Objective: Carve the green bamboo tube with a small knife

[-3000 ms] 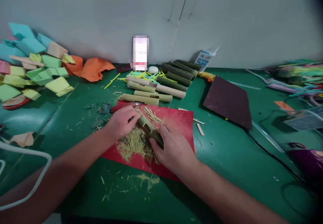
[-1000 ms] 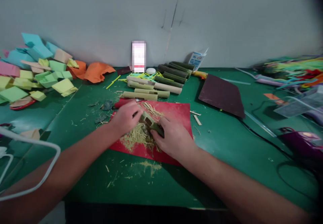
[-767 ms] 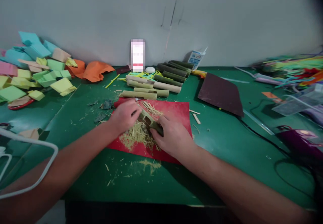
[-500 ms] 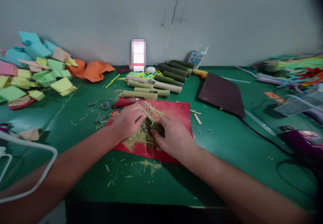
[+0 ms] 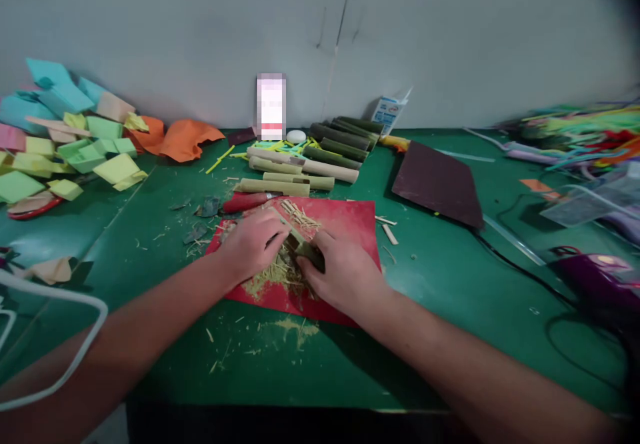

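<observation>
Over a red sheet (image 5: 353, 221), both hands are closed around a short, cut bamboo tube (image 5: 309, 249) with a notched opening in its side. My right hand (image 5: 345, 274) grips the near right end, thumb below and fingers over the top. At the far left end, my left hand (image 5: 255, 241) is curled round the tube; its fingertips are partly hidden, and I cannot make out whether it also holds a small tool. Pale shavings (image 5: 280, 272) and sawdust lie beneath the tube. Just beyond my left hand rests a tool with a red handle (image 5: 245, 202).
Several bamboo tubes (image 5: 330, 172) lie behind the sheet, before a propped phone (image 5: 271, 107). Folded paper pieces (image 5: 75, 144) are heaped at left. At right are a dark board (image 5: 435, 184), a purple device (image 5: 595, 277) with a black cable, and colourful strips (image 5: 575, 131).
The view has shifted slightly, so everything sits a little further left. Both hands keep nearly the same hold on the bamboo tube.
</observation>
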{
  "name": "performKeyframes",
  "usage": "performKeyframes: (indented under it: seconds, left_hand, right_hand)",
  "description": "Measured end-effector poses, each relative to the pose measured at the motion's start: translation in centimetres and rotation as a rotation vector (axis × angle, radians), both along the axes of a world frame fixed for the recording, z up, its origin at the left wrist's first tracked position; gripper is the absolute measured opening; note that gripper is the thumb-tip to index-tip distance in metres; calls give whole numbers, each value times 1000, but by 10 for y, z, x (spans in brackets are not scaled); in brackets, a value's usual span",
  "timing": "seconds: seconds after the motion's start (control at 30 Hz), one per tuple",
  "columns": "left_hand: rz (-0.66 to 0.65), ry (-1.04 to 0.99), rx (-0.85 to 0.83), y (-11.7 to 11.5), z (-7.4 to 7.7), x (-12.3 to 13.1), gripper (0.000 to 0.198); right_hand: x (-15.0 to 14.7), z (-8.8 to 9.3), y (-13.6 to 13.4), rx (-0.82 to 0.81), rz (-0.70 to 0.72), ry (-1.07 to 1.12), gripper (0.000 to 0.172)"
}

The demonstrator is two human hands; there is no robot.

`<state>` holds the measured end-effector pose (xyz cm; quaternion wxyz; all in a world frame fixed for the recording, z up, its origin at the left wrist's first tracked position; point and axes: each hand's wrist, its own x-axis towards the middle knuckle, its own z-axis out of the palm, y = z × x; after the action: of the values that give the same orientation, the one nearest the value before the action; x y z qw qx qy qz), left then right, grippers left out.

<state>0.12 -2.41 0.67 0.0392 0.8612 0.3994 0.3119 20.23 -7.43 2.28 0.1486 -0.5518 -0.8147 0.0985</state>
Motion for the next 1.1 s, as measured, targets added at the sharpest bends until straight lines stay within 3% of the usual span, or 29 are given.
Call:
performKeyframes:
  seconds: [0.13, 0.27, 0.37, 0.5, 0.6, 0.73, 0.87, 0.97, 1.1]
  left_hand:
    - [71, -50, 66, 1, -1, 1, 23]
    - [-20, -8, -13, 0, -2, 3, 20]
    - [67, -61, 46, -1, -3, 3, 22]
    - [-34, 9, -26, -1, -2, 1, 20]
    - [85, -74, 41, 0, -2, 0, 21]
    - [-20, -19, -31, -1, -1, 1, 18]
    - [93, -74, 26, -5, 1, 3, 22]
    - [10, 7, -32, -8, 2, 4, 22]
    - [46, -67, -2, -10, 2, 4, 20]
  right_hand:
    - [0, 0, 0, 4, -10, -10, 17]
    - [0, -2, 1, 3, -2, -4, 18]
    - [1, -3, 1, 12, -8, -2, 18]
    - [0, 0, 1, -1, 5, 6, 16]
    - [-1, 2, 1, -3, -7, 8, 17]
    - [-1, 2, 0, -19, 7, 19, 16]
    - [1, 1, 0, -19, -5, 20, 17]
    - [2, 2, 0, -35, 9, 32, 17]
    - [2, 3, 1, -46, -6, 35, 17]
